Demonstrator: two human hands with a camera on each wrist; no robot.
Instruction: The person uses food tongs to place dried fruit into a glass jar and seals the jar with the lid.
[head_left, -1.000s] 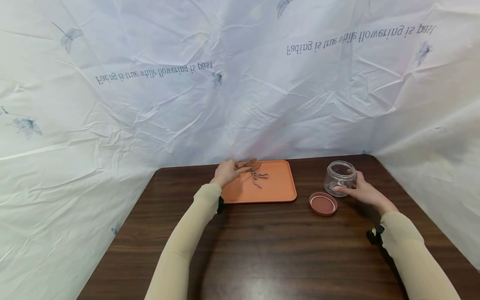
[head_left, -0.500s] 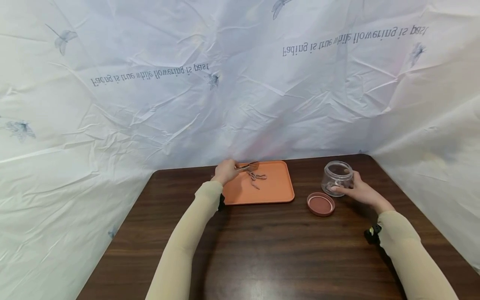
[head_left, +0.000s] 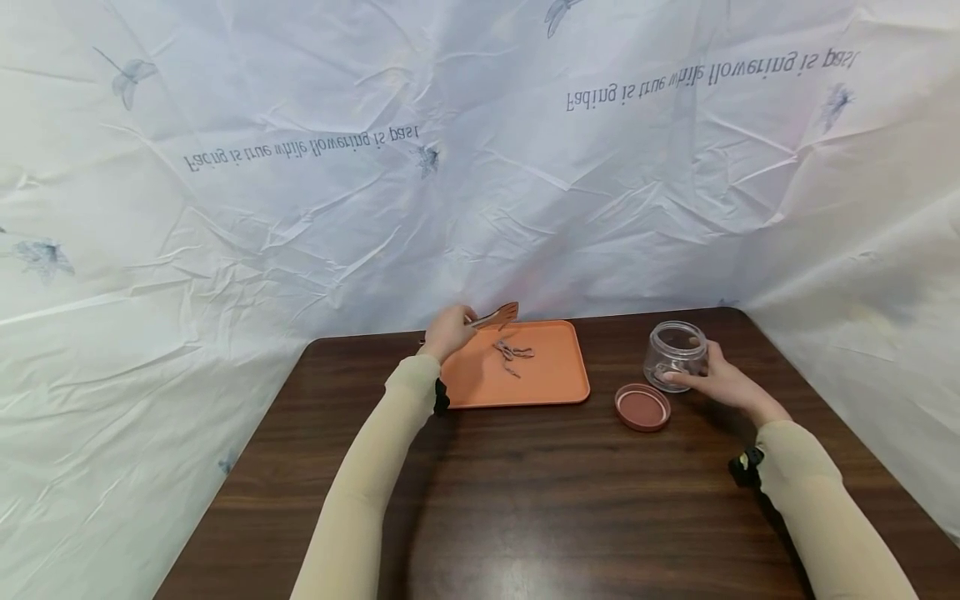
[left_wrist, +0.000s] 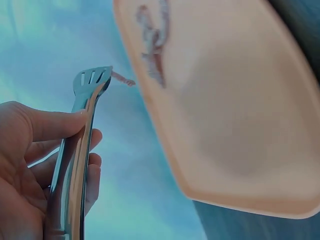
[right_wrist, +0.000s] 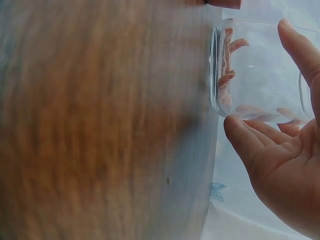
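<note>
My left hand (head_left: 450,331) grips metal tongs (head_left: 501,316) with slotted ends, raised over the back left of an orange tray (head_left: 555,385). In the left wrist view a thin brown strip (left_wrist: 123,79) sticks out from the tips of the tongs. Several thin, twisted reddish-brown strips (head_left: 513,351) lie on the tray, perhaps dried meat. At the right, my right hand (head_left: 729,386) holds a clear uncapped jar (head_left: 675,354) by its side, thumb in front. The jar stands upright on the table; similar strips (right_wrist: 226,75) rest on its bottom.
A reddish-brown round lid (head_left: 642,408) lies on the dark wooden table (head_left: 525,500), between tray and jar and closer to the front. White printed sheeting (head_left: 480,208) hangs behind the table and along both sides.
The tongs were low over the strips on the tray and have risen, tips upward, along with my left hand. My right hand keeps its hold on the jar.
</note>
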